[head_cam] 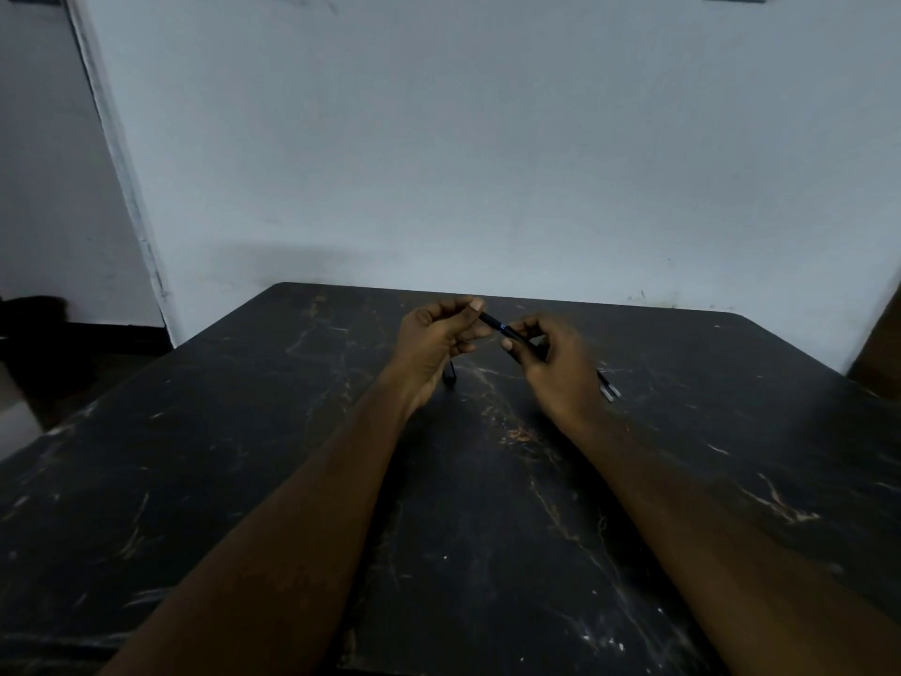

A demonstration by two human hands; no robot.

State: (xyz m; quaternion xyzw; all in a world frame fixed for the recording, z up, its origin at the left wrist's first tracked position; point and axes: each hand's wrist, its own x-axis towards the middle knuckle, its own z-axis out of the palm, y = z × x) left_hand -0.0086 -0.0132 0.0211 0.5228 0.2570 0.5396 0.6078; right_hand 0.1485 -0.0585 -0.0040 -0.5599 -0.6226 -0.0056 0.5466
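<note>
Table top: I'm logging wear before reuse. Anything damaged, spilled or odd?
The table shows pale streaks and brownish marks, heaviest down the middle; wear or veining, I cannot tell. Nothing looks spilled. The left hand and right hand hold a pen above it.

L hand (435,340), R hand (553,365): pinch grips, close.

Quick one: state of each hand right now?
Left hand: pinches one end of the slim black pen with a blue ring.
Right hand: fingers curled round the same pen's other end.
</note>
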